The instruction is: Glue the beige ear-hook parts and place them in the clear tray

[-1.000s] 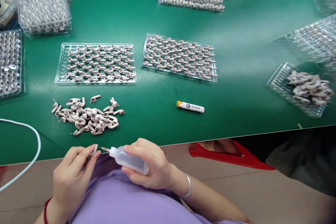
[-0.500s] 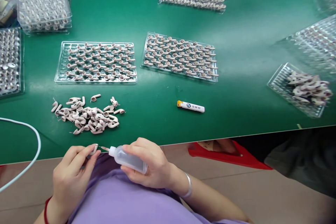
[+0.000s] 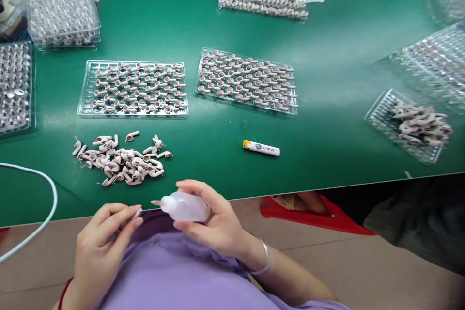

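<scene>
Between the thumb and fingertips of my left hand (image 3: 107, 235) is a small pale earbud shell (image 3: 137, 212), mostly covered by the fingers. My right hand (image 3: 218, 223) is wrapped round a translucent squeeze bottle (image 3: 189, 207) with a white cap and a thin needle tip (image 3: 155, 202). The bottle lies nearly level, its needle pointing left, a short gap from the shell. Just beyond my left hand, a loose pile of earbud shells (image 3: 123, 160) lies on the green table (image 3: 210, 155). Some shells in the pile have fine wires sticking out.
Two clear trays of shells, a left tray (image 3: 83, 101) and a right tray (image 3: 198, 82), lie past the pile. A lighter (image 3: 261, 147) is right of it. A white cable (image 3: 51, 189) curves at left. Another person's dark clothing (image 3: 410, 223) shows at lower right.
My right hand has drawn the bottle to the right, and its needle has come away from the shell. My left hand has shifted slightly right and down, still pinching the shell.
</scene>
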`<act>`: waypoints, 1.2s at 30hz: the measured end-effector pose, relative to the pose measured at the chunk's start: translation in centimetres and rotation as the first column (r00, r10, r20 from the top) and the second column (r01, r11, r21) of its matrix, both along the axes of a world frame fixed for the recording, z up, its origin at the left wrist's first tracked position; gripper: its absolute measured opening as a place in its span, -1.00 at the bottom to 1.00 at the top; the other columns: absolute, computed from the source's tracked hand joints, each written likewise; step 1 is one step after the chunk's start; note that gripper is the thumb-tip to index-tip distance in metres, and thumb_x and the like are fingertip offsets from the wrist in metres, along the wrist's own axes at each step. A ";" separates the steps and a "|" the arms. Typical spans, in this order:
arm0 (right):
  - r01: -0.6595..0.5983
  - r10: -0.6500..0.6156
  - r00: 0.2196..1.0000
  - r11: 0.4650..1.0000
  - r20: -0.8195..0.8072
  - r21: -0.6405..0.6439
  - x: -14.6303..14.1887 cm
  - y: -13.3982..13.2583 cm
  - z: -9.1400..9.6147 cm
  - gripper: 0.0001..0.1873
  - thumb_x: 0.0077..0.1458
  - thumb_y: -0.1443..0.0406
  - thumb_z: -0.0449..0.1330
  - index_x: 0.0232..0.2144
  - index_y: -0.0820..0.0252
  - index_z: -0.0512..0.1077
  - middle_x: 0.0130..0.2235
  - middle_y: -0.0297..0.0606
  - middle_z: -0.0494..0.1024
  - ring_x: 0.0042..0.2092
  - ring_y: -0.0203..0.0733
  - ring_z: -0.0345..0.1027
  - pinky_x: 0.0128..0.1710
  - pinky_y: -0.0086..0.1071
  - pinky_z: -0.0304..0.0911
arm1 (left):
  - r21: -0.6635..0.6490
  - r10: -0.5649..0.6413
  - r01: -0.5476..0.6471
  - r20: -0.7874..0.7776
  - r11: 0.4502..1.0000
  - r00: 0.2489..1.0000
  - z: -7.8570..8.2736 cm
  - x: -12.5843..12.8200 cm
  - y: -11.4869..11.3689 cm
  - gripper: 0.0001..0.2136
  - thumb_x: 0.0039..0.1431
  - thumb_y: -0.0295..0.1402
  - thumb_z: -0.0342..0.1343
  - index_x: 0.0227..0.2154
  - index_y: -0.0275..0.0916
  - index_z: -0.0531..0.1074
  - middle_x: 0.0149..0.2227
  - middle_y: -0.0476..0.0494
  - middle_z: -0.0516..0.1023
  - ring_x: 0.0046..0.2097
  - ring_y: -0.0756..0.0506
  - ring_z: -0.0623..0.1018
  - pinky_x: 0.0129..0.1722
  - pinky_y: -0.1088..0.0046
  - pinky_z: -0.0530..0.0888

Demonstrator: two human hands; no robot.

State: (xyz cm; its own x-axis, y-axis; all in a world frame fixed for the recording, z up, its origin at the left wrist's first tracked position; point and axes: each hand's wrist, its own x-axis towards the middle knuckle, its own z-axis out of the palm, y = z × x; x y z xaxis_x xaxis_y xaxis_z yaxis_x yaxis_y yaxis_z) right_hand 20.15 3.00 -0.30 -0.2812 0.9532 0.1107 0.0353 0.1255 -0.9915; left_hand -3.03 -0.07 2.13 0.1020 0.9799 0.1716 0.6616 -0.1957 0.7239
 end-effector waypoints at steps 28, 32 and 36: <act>-0.367 -0.190 0.689 0.740 -0.699 -0.563 -4.9 -1.7 -1.6 -0.37 -0.38 0.13 0.56 -0.33 0.11 0.28 -0.41 -0.45 0.42 -0.47 -0.40 0.27 -0.44 -0.50 0.22 | -0.037 -0.220 0.241 0.295 0.970 0.930 1.9 3.0 -0.4 -0.77 0.18 -0.54 0.17 -0.18 -0.11 0.57 -0.32 -0.04 0.59 -0.33 0.01 0.60 -0.35 0.63 0.54; -0.381 -0.181 0.675 0.745 -0.715 -0.548 -4.9 -1.8 -1.7 -0.38 -0.36 0.15 0.56 -0.32 0.11 0.28 -0.41 -0.45 0.41 -0.47 -0.41 0.26 -0.44 -0.52 0.20 | 0.006 -0.251 0.256 0.234 0.967 0.939 2.0 3.0 -0.3 -0.80 0.21 -0.52 0.15 -0.17 -0.13 0.56 -0.33 -0.03 0.57 -0.34 0.04 0.58 -0.36 0.65 0.52; -0.404 -0.168 0.646 0.753 -0.745 -0.520 -5.1 -1.8 -1.6 -0.41 -0.31 0.16 0.54 -0.32 0.11 0.28 -0.40 -0.45 0.40 -0.46 -0.44 0.24 -0.43 -0.54 0.19 | 0.034 -0.271 0.269 0.191 0.962 0.944 2.1 3.0 -0.2 -0.81 0.22 -0.52 0.13 -0.17 -0.15 0.55 -0.33 -0.05 0.56 -0.33 0.02 0.57 -0.36 0.62 0.53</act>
State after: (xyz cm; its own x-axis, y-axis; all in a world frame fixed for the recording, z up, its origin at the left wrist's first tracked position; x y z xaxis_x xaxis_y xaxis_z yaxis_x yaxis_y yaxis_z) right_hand 15.02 1.18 -1.93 -0.4951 0.8350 -0.2402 -0.6700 -0.5429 -0.5063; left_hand -0.03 -0.29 4.20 0.3270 0.9188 0.2209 0.4318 -0.3532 0.8299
